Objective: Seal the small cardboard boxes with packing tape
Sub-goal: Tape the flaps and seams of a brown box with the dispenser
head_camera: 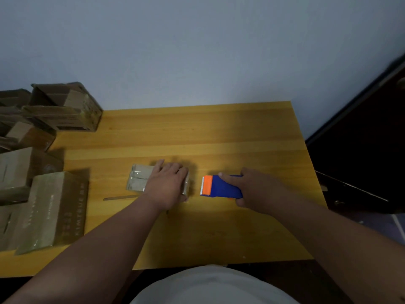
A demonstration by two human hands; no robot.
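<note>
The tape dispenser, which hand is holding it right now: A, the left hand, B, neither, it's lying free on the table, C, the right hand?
C: the right hand grips the blue and orange tape dispenser, while the left hand rests on the small box.

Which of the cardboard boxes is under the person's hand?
The small box at the table's middle, under the left hand, glossy tape across its top. The other boxes sit stacked at the table's left edge, untouched.

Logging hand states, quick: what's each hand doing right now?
Left hand: open, pressing flat on the box.
Right hand: closed, gripping the tape dispenser.
</note>
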